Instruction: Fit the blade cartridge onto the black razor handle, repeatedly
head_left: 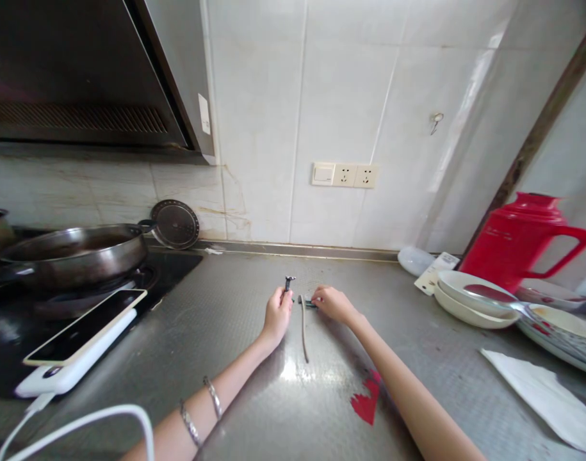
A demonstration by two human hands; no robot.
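My left hand is closed around a small black T-shaped tool that looks like a razor, its head pointing up. On the metal counter, between my hands, lies a thin beige-grey stick with a dark far end. Just right of that end, the fingers of my right hand are pinched at a small dark-green piece low over the counter. Its exact kind is too small to tell, and my fingertips hide its right end.
Left, a steel pan sits on the black stove, near a phone on a white power bank with a cable. Bowls, a red thermos jug and a white paper sheet lie right. A tiled wall stands behind.
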